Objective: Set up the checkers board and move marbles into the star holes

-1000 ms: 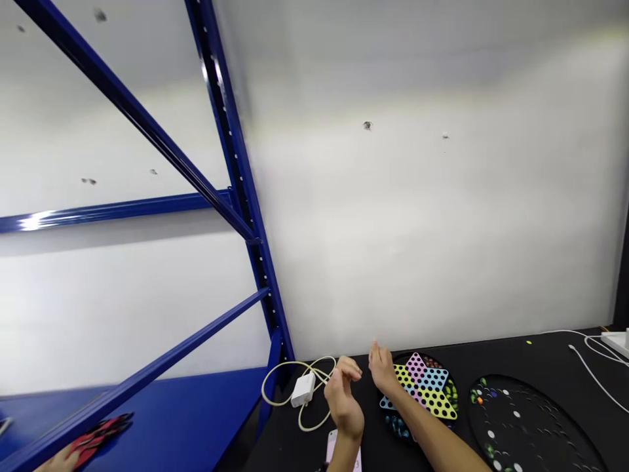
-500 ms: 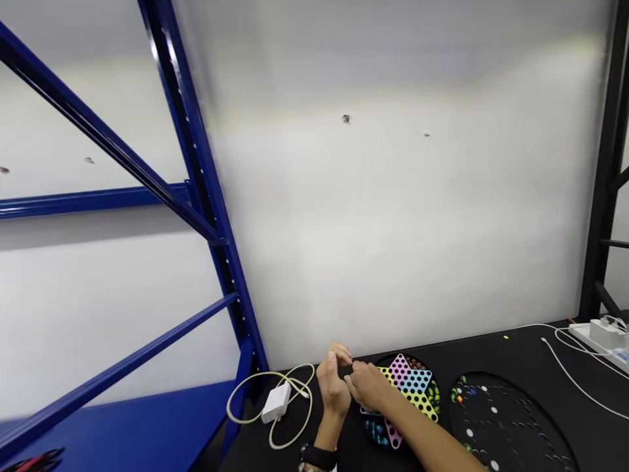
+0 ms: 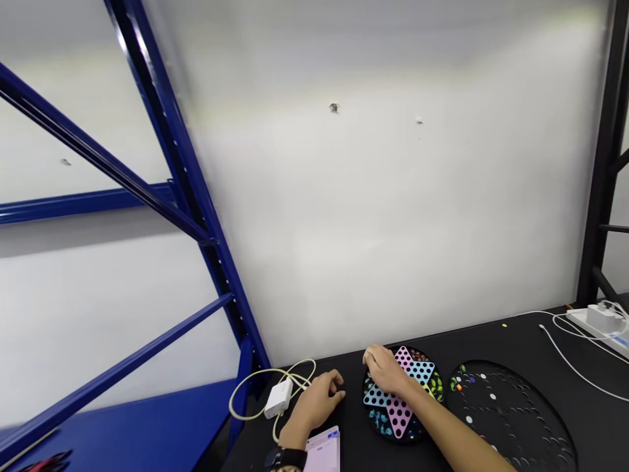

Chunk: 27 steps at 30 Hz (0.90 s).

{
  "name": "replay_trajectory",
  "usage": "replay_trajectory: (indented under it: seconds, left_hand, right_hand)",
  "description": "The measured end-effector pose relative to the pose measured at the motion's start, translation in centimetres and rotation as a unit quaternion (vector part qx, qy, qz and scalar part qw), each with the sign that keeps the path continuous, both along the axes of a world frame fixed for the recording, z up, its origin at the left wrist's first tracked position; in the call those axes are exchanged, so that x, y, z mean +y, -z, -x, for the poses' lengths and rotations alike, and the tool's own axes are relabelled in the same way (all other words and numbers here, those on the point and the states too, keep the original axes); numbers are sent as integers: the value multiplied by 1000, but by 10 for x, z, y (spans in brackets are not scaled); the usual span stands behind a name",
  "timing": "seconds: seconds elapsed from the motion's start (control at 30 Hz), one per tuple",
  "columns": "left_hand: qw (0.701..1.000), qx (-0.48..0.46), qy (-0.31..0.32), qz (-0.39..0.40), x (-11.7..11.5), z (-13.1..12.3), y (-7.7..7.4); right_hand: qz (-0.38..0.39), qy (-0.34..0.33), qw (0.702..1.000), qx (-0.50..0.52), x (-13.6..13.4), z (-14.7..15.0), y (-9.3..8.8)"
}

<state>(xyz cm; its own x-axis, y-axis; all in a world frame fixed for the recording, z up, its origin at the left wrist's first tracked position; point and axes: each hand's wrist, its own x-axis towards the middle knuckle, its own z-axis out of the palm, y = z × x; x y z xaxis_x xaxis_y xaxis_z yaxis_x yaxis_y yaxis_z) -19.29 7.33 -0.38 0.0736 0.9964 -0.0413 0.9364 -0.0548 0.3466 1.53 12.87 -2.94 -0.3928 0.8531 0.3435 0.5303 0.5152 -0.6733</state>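
Note:
My right hand (image 3: pixel 386 368) is over the upper left edge of a round black Chinese checkers board (image 3: pixel 399 419) with a star of pink, blue and yellow points. Its fingers are curled down together, and whatever they hold is hidden. Coloured marbles (image 3: pixel 381 421) fill the pockets around the star. My left hand (image 3: pixel 319 398) rests just above or on the black table, left of the board, its fingers loosely bent, thumb apart and nothing visible in them. Beside the left wrist lies a phone or tablet with a pale pink screen (image 3: pixel 323 451), partly cut off by the frame.
A round black lid or tray (image 3: pixel 515 419) with a few coloured and white marbles lies right of the board. A white charger (image 3: pixel 278 398) with a looped cable is left of my left hand. A power strip (image 3: pixel 602 328) stands far right; a blue rack (image 3: pixel 211 242) rises at left.
My hands were close together left of the board and have parted. The right one moved right, onto the board's edge; the left one lowered leftward, and the pink screen has come into view.

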Motion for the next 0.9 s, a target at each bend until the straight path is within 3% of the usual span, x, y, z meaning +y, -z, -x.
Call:
replay_trajectory:
  seconds: [0.1,0.27,0.4,0.5,0.57,0.7,0.9]
  left_hand:
    - [999,-29,31,7,4,-8,1]
    - [990,-110,85,-34,10,-43,-11]
    - [992,-67,88,-55,10,-67,-19]
    - [992,-58,97,-63,8,-66,-18]
    - [988,-82,97,-85,7,-59,-16]
    - [983,-104,93,-119,8,-45,-11]
    - [981,-103,74,-146,8,-35,-8]
  right_hand:
    - [35,8,992,123,6,-28,-12]
    - [62,23,980,188,4,-101,-31]
    - [44,105,979,168,-8,-168,-24]
    - [52,160,980,109,-20,-213,-15]
    - [69,157,984,54,-27,-232,-9]
    - [83,128,987,-41,-35,-243,2]
    - [74,114,984,-118,-39,-224,10]
